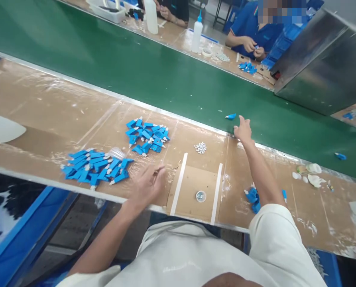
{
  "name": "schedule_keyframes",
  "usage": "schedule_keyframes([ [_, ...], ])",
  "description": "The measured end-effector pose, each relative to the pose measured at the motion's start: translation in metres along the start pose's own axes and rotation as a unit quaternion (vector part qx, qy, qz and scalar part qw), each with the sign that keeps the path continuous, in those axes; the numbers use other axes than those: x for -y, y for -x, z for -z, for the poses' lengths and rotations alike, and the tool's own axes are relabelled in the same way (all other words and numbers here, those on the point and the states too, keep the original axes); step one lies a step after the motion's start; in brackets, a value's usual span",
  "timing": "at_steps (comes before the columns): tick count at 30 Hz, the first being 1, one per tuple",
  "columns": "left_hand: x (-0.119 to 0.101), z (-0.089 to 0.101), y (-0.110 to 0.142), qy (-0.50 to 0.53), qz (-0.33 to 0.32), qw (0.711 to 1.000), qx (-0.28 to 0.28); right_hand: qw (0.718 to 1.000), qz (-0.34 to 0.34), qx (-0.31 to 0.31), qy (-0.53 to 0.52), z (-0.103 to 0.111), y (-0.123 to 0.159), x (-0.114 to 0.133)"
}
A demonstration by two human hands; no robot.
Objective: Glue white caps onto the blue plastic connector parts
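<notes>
My right hand (242, 128) reaches over the edge of the green belt, fingers stretched out and apart, with nothing in it. Just left of its fingertips, a small blue plastic piece with a white tip (231, 116) lies on the belt, apart from the hand. My left hand (148, 184) is low over the bench with its fingers curled in and the thumb close to them; what they hold, if anything, is hidden. Beside it lies a pile of blue white-tipped pieces (95, 165), and beyond it a second pile (149, 136).
A small round dish (200, 196) sits on a cardboard mat (192, 181) between white tape strips. Small white bits (200, 148) lie behind it. More blue pieces (252, 197) are under my right forearm. Across the green belt (166, 79), two people work near bottles and a metal housing (321, 67).
</notes>
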State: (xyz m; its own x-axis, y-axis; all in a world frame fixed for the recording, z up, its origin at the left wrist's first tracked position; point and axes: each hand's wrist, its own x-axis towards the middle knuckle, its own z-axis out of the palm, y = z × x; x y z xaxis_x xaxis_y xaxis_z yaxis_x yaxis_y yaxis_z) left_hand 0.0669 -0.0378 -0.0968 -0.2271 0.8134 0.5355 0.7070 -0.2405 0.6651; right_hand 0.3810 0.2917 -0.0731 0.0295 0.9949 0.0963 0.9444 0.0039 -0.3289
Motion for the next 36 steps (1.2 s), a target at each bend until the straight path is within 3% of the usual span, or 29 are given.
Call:
schedule_keyframes([
  [5, -0.018, -0.009, 0.010, 0.068, -0.043, 0.997, 0.006, 0.999, 0.033, 0.021, 0.036, -0.020, -0.045, 0.009],
  [8, -0.023, -0.012, 0.007, 0.121, -0.003, 0.992, 0.024, 0.997, 0.059, 0.029, 0.028, -0.019, -0.049, 0.017],
  [10, -0.028, -0.015, 0.002, 0.173, 0.069, 0.981, 0.051, 0.996, 0.079, 0.039, 0.018, -0.017, -0.037, 0.025],
  [12, -0.036, -0.021, -0.009, 0.258, 0.183, 0.945, 0.089, 0.989, 0.143, 0.035, -0.020, -0.014, -0.006, 0.035],
  [15, -0.050, -0.039, -0.029, 0.439, 0.333, 0.824, 0.132, 0.946, 0.302, -0.019, -0.116, -0.005, 0.076, 0.052],
  [17, -0.060, -0.054, -0.038, 0.529, 0.358, 0.760, 0.119, 0.920, 0.363, -0.033, -0.143, 0.005, 0.140, 0.062],
  [19, -0.070, -0.067, -0.040, 0.574, 0.359, 0.729, 0.103, 0.911, 0.386, -0.016, -0.145, 0.016, 0.196, 0.068],
  [23, -0.081, -0.072, -0.024, 0.582, 0.377, 0.717, 0.077, 0.919, 0.346, 0.031, -0.184, 0.032, 0.257, 0.065],
  [25, -0.077, -0.066, -0.012, 0.577, 0.387, 0.716, 0.071, 0.921, 0.282, 0.050, -0.263, 0.036, 0.271, 0.053],
  [27, -0.068, -0.059, -0.001, 0.572, 0.393, 0.718, 0.063, 0.916, 0.176, 0.057, -0.355, 0.035, 0.283, 0.037],
  [31, -0.045, -0.049, 0.016, 0.563, 0.411, 0.716, 0.035, 0.877, -0.008, 0.117, -0.466, 0.017, 0.311, 0.017],
  [33, -0.039, -0.050, 0.024, 0.560, 0.429, 0.708, 0.031, 0.858, -0.036, 0.153, -0.489, 0.003, 0.322, 0.017],
  [36, -0.037, -0.053, 0.033, 0.553, 0.455, 0.697, 0.033, 0.851, -0.042, 0.153, -0.500, -0.012, 0.328, 0.024],
])
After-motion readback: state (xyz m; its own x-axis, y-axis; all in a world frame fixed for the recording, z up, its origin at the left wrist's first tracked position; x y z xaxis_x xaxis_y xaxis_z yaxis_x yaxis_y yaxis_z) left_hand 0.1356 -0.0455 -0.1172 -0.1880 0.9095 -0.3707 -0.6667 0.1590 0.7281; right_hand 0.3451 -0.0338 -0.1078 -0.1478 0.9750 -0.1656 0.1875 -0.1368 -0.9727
